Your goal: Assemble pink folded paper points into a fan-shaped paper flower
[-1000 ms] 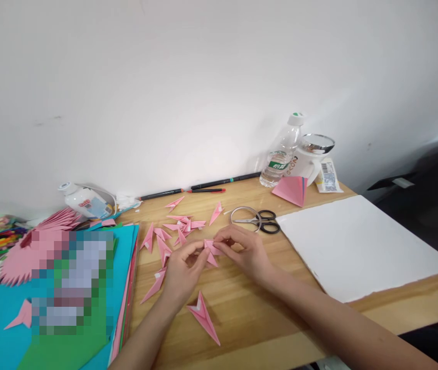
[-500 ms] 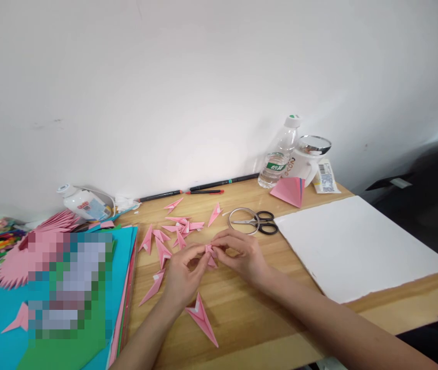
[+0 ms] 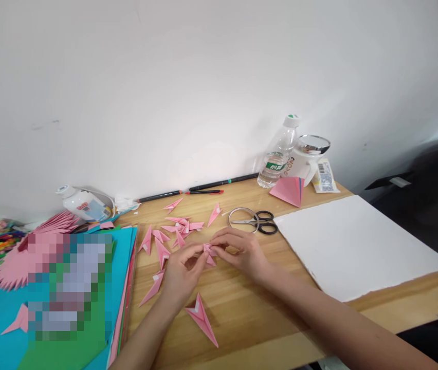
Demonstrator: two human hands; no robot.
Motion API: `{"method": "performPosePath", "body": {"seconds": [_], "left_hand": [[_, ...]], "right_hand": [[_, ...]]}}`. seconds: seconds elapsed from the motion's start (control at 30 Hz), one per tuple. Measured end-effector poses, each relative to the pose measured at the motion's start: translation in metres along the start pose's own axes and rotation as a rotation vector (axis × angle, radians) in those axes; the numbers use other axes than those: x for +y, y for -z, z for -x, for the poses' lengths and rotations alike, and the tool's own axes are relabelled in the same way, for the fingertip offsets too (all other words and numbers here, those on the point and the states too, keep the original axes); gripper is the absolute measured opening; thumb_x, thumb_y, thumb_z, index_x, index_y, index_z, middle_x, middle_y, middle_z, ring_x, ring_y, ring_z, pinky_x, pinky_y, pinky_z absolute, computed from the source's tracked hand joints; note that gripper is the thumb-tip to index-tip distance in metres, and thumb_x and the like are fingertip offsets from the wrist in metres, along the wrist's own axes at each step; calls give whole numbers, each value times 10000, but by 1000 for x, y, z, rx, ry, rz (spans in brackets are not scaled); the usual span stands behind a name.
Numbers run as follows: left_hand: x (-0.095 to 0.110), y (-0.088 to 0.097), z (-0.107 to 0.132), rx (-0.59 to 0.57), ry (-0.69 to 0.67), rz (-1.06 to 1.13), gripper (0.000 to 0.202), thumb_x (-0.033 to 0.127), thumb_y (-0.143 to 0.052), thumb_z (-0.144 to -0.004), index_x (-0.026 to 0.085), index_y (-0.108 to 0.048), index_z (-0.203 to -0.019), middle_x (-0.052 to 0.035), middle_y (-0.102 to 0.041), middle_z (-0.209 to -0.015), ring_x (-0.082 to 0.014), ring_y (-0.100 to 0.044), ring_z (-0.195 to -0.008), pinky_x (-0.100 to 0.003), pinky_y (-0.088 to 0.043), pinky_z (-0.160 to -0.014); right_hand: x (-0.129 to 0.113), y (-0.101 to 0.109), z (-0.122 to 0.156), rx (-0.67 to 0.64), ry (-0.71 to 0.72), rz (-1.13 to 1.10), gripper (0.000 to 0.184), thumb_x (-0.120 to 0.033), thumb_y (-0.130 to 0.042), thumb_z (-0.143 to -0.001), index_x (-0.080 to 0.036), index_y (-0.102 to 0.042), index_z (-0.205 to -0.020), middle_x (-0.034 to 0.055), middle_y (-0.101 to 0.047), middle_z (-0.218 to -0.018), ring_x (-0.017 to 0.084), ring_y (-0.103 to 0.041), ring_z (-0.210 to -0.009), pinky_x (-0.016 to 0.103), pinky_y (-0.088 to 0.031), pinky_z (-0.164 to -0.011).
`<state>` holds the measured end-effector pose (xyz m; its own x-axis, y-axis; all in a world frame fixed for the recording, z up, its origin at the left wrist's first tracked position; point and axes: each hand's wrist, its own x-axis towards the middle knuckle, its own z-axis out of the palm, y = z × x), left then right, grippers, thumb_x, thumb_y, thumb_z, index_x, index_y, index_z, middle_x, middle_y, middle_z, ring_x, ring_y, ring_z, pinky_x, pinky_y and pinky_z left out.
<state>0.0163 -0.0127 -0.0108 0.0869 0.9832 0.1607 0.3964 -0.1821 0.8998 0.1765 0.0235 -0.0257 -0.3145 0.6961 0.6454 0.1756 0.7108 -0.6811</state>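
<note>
I had the small pink folded paper piece [image 3: 208, 251] pinched between left hand [image 3: 182, 275] and right hand [image 3: 242, 252], both grips closed on it, low over the wooden desk [image 3: 250, 308] at mid-fold. I judged creasing came next. The clear plastic bottle [image 3: 278, 154] looked nearly empty.

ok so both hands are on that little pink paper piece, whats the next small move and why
Probably press the fold flat and crease it. The left hand and right hand pinch the small pink piece between their fingertips, just above the wooden table. It looks only partly folded, while the finished pink points lying beside it are sharp and flat.
</note>
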Motion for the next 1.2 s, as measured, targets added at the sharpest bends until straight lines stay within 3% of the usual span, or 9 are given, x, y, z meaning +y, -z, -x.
{"method": "performPosePath", "body": {"seconds": [0.33, 0.53, 1.2], "left_hand": [[2, 2, 1, 2, -19, -15, 163, 252, -559, -793, 180, -692, -854, -49, -681, -812, -158, -612, -719, -251, -497, -632], [1, 2, 2, -21, -112, -90, 156, 229, -538, -811, 194, -690, -800, -46, -673, -815, -160, -614, -746, -249, -489, -652], [2, 1, 1, -17, -85, -43, 152, 234, -554, -797, 191, -697, -823, -49, -665, -783, -161, -612, -717, -258, -508, -630]], "right_hand": [[-2, 0, 0, -20, -65, -6, 55, -187, -571, -809, -174, -624, -806, 44, -645, -724, 131, -590, -648, 231, -481, -571], [-1, 0, 1, 0, -27, 1, 69, -174, -569, -806, -175, -633, -780, 55, -648, -744, 140, -610, -680, 241, -497, -604], [0, 0, 0, -8, -29, -10, 58, -149, -577, -784, -182, -625, -783, 48, -655, -747, 137, -610, -690, 243, -502, -616]]}}
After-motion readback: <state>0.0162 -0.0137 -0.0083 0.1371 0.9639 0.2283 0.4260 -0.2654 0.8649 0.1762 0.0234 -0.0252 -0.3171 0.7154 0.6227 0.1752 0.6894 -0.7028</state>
